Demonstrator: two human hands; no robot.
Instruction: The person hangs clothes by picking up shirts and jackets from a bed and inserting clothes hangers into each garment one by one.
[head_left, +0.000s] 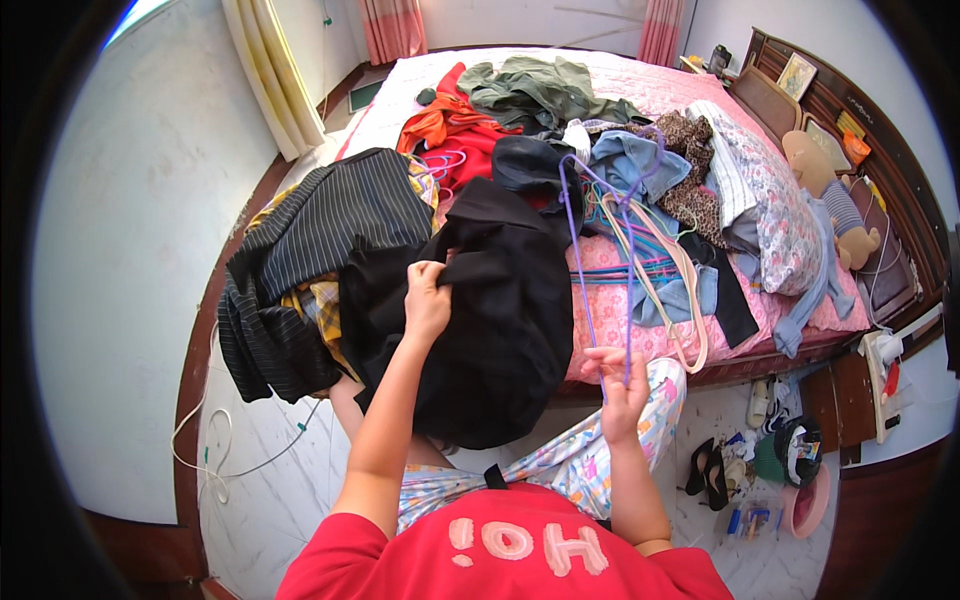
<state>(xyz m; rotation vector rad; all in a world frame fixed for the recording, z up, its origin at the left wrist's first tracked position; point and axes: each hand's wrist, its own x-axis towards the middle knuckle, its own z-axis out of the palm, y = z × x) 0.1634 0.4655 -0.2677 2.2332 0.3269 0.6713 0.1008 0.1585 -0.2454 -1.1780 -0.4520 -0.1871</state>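
Note:
My left hand grips the upper edge of a black garment, which drapes over the near edge of the bed. In my right hand is a purple clothes hanger, held by its long bar with the shoulders pointing away from me. Left of the black garment lies a dark pinstriped garment over a yellow plaid cloth. Beyond the purple hanger, several coloured hangers lie on the bed next to a pale pink hanger. A black hat-like item rests behind the black garment.
The bed holds red clothing, an olive garment, denim, leopard-print cloth and a floral pillow. A plush toy leans at the headboard. Black heels and a pink basin stand on the floor. A cable lies left.

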